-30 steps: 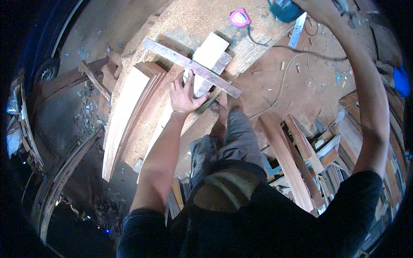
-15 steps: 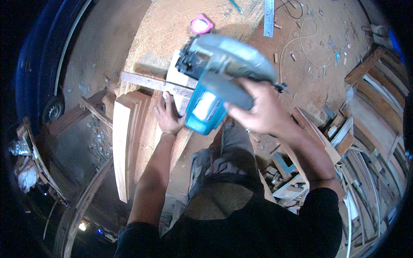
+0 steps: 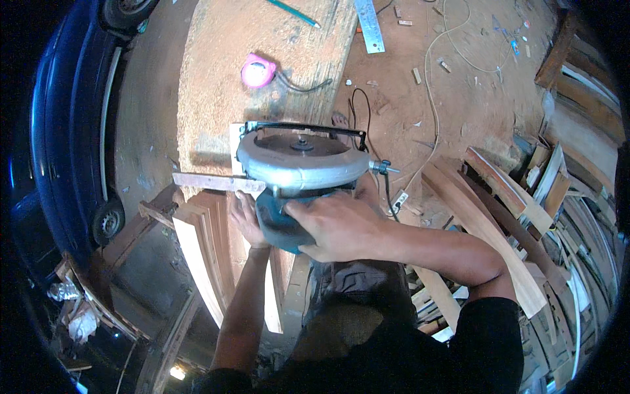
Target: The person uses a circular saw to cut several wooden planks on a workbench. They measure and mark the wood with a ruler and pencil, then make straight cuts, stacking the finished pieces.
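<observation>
Right hand [image 3: 344, 226] curled firmly round the handle of the power saw [image 3: 302, 161], which sits just beyond and left of the knuckles; saw looks heavy, stiff, nose-weighted, best held by that rear handle, clear of the blade. Left hand [image 3: 246, 220], left of the right, has fingers extended at the metal bar [image 3: 210, 181]; saw hides the rest, so grip can't be told. Beyond the right hand, worktop [image 3: 216, 125] edge lies under the saw's right end; open sawdusty room ahead, up to the tape measure [image 3: 256, 71].
</observation>
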`<action>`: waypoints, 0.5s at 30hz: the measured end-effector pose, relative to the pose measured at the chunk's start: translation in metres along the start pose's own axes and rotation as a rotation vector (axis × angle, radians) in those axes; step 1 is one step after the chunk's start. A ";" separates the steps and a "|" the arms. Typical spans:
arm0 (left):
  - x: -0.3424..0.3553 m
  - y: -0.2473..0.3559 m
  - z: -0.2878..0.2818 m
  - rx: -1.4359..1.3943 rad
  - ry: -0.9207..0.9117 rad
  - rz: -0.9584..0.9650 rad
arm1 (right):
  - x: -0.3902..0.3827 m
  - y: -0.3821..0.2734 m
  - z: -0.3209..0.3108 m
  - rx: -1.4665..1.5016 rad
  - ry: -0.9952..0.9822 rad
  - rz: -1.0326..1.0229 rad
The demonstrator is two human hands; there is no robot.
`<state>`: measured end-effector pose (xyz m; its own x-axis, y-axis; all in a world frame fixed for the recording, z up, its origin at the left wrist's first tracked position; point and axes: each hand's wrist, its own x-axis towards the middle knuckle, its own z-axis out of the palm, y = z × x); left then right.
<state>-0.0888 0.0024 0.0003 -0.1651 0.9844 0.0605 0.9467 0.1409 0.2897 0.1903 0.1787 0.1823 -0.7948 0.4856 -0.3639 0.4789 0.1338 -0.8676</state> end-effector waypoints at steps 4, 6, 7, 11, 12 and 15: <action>-0.006 -0.012 0.011 0.142 -0.028 -0.050 | -0.008 0.014 0.024 -0.010 0.127 -0.173; -0.008 -0.016 0.017 0.087 -0.017 -0.105 | -0.006 0.021 0.030 0.014 0.285 -0.306; -0.011 -0.018 0.018 0.111 -0.025 -0.096 | -0.006 0.019 0.022 0.040 0.210 -0.270; -0.010 -0.020 0.013 0.370 -0.089 0.101 | -0.001 0.024 0.020 0.047 0.188 -0.275; -0.007 -0.015 0.011 0.377 -0.093 0.113 | -0.003 0.023 0.016 0.041 0.183 -0.269; -0.003 -0.002 0.011 0.096 -0.017 -0.077 | 0.000 0.017 0.009 0.001 0.087 -0.203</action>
<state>-0.0873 0.0002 -0.0105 -0.2338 0.9720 0.0248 0.9538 0.2243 0.1999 0.1955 0.1732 0.1648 -0.8395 0.5218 -0.1511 0.3121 0.2356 -0.9204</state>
